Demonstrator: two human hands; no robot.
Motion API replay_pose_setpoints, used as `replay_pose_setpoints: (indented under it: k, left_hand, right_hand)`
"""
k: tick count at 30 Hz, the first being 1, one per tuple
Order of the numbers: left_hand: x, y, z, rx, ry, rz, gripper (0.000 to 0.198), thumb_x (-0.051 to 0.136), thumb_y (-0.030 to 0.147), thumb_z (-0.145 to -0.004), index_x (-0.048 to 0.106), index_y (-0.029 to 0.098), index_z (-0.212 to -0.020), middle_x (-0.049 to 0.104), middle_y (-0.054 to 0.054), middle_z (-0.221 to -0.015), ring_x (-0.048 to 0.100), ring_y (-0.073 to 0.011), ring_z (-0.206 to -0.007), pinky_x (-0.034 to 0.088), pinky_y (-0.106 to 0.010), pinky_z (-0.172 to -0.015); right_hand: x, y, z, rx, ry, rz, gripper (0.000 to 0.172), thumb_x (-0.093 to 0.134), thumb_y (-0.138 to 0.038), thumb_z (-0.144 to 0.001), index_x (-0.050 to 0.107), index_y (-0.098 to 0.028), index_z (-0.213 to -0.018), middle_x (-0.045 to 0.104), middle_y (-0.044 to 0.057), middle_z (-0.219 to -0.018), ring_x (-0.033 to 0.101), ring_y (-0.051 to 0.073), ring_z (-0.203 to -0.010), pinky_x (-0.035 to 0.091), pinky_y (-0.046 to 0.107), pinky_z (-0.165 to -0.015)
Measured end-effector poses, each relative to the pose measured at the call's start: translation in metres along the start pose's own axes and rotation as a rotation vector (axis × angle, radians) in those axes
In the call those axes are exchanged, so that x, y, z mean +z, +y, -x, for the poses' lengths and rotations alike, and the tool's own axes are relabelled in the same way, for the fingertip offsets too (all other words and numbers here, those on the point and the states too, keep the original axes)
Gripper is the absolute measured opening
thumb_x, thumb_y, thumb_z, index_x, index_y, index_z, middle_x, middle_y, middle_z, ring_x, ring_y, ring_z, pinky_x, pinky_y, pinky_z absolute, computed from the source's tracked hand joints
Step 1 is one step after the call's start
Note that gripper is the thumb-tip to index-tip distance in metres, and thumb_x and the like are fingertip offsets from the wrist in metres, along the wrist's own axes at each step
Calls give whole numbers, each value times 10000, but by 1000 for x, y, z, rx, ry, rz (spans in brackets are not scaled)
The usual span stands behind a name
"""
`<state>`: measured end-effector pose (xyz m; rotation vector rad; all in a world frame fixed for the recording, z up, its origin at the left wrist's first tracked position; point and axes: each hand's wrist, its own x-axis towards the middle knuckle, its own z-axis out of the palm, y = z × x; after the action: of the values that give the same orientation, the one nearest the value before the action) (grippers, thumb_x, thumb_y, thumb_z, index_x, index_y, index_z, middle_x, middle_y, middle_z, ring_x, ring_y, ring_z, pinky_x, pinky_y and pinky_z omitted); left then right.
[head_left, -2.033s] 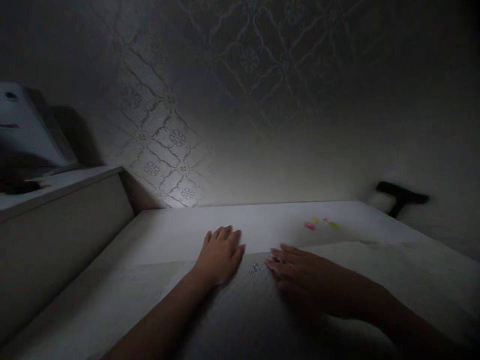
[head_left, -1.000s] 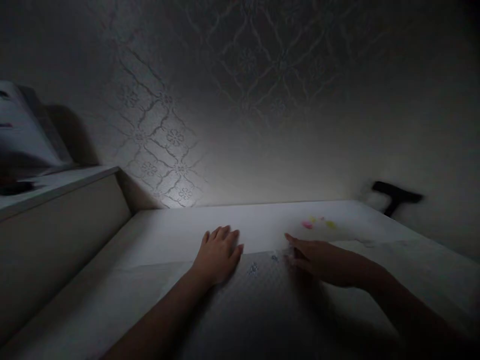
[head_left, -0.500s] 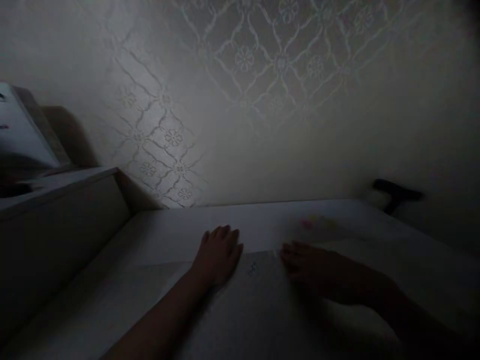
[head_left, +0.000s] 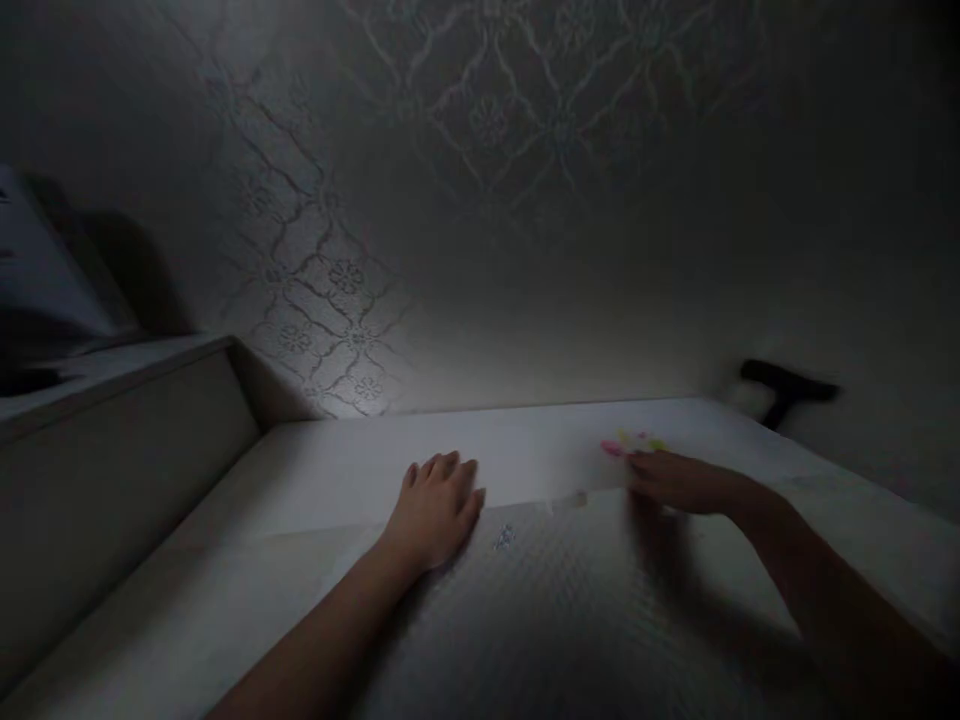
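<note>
1. The left hand [head_left: 437, 508] lies flat, fingers spread, on a pale textured sheet [head_left: 540, 610] covering a white tabletop [head_left: 360, 455].
2. The blurred right hand [head_left: 675, 480] reaches beside small pink and yellow pieces [head_left: 626, 444].
3. A tiny silvery cluster [head_left: 504, 538] sits on the sheet between the hands.
4. A black T-shaped tool [head_left: 784, 385] stands by the patterned wallpaper [head_left: 450, 150].

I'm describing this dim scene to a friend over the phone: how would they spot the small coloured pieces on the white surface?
Find the white surface below the patterned wall. Follow it right, past the flat left hand, to the right hand. Just beyond its fingers lie the small pieces, pink and yellow-green, the only bright colour there.
</note>
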<state>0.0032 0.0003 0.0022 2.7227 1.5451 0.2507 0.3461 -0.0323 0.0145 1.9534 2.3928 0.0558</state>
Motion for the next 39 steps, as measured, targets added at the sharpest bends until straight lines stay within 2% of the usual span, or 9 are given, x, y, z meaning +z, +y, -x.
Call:
replay_pose_setpoints:
  k: [4,8,11,13,15,17,23,30,39]
  left_hand:
    - [0,0,0,3,0,7,483,329,404,-977,464,188,-1387,456,-152,-1448,403,-308,-1341,298,-534,-1103]
    - [1,-1,1,5,8,6,477,328,403,-978,465,197,-1386,457,-145,-1447,405,-303,-1338,297,-530,-1105]
    - [2,-1,1,0,7,6,478,330,404,-977,465,194,-1385,460,-148,-1443,408,-308,-1336,293,-543,-1105]
    - [3,-1,1,4,16,3,478,330,405,-977,465,195,-1385,463,-150,-1440,409,-310,-1335,299,-548,-1101]
    - [4,-1,1,5,28,-1,473,337,401,-975,466,199,-1384,465,-148,-1440,410,-309,-1334,306,-546,-1098]
    - [5,-2,0,9,38,-6,470,336,397,-975,470,200,-1380,468,-145,-1438,413,-309,-1331,311,-543,-1096]
    - [3,-3,0,7,19,-4,487,320,413,-976,456,205,-1395,454,-142,-1452,400,-304,-1342,296,-538,-1106]
    - [3,-2,0,5,22,4,485,330,418,-972,466,208,-1387,458,-144,-1448,406,-303,-1340,303,-539,-1102]
    - [4,-3,0,6,8,-6,491,306,422,-979,459,205,-1392,455,-141,-1450,398,-301,-1346,297,-529,-1107]
  right_hand:
    - [-4,-12,4,-2,10,-7,422,413,-211,-879,645,-146,-1227,597,161,-1321,547,304,-1227,388,485,-1058]
    - [-16,-55,13,-5,158,3,455,436,-277,-905,593,-106,-1296,569,190,-1340,510,339,-1263,393,532,-1056]
    - [-22,-106,22,-272,242,-145,440,407,-282,-940,558,-169,-1338,584,134,-1342,546,267,-1236,441,462,-1038]
    - [-20,-137,26,-462,208,-201,438,456,-277,-930,551,-161,-1342,579,134,-1351,520,246,-1264,407,426,-1075]
    - [-16,-158,29,-542,162,-226,453,526,-319,-902,570,-147,-1319,571,157,-1353,497,273,-1283,380,451,-1092]
    - [-11,-165,29,-541,130,-228,451,564,-336,-882,593,-132,-1283,575,177,-1340,497,288,-1277,382,460,-1086]
    - [-15,-137,26,-332,113,-129,326,495,-243,-901,662,-119,-1152,628,184,-1258,585,269,-1171,460,399,-1002]
    - [-19,-78,16,14,-90,-32,282,433,-259,-928,681,-128,-960,704,148,-955,671,241,-871,487,348,-795]
    - [-21,-28,5,66,-169,91,286,440,-243,-920,694,-155,-822,720,135,-899,679,226,-790,480,321,-704]
